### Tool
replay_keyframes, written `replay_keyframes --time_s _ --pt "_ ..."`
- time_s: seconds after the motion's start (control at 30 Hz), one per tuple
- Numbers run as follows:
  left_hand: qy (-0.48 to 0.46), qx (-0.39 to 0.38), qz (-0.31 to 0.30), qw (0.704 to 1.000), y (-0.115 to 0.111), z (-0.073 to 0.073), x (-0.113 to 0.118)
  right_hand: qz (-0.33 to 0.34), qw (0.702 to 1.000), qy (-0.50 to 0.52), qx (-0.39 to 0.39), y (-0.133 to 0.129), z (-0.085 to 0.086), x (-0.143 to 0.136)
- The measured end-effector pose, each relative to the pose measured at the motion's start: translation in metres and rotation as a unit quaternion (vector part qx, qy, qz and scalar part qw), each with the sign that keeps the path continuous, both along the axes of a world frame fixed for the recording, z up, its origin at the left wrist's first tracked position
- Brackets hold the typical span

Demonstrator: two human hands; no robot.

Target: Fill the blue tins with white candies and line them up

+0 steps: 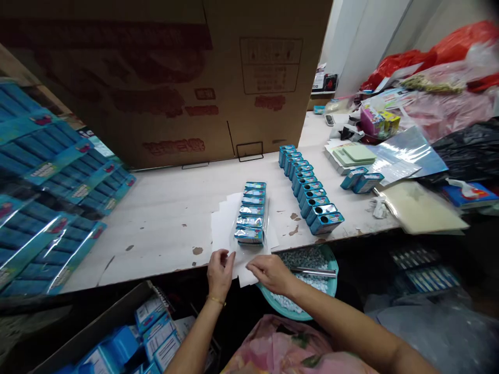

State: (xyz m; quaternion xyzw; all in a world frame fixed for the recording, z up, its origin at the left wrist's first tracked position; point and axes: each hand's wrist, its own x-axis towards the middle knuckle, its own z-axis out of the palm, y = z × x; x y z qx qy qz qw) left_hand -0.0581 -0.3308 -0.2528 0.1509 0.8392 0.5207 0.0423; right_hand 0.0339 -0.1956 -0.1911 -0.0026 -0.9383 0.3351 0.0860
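A row of several small blue boxes (249,222) lies inside a clear plastic bag (266,224), on white paper sheets (223,223) near the table's front edge. My left hand (220,274) is at the bag's near left corner, its fingers curled in a pinch on the plastic. On the near right side, my right hand (273,274) has thumb and fingertips pressed together at the bag's edge. The thin plastic between the hands is hard to make out. To the right stands a slanted row of blue tins (327,222), with round dark holes on top.
A large cardboard box (175,93) stands at the back. Packed blue sets (62,156) are stacked left. Below the edge sit a teal basin (331,285) of small pale pieces with a metal tube (315,271), and a carton (97,322) of blue boxes. Plastic sheets (423,208) lie right.
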Motion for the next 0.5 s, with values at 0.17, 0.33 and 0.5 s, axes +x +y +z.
replay_keyframes --time_s 0.17,0.33,0.5 --pt "-0.359 0.301 0.036 0.882 0.018 0.042 0.020 -0.221 0.972 0.006 -0.083 0.049 0.011 -0.008" --pt "-0.421 0.372 0.031 0.827 0.036 0.070 0.014 -0.134 0.979 -0.099 -0.120 0.032 -0.012 -0.016" --pt "-0.318 0.333 0.100 0.882 0.022 0.086 -0.009 0.016 0.975 -0.082 -0.208 -0.005 -0.004 -0.007"
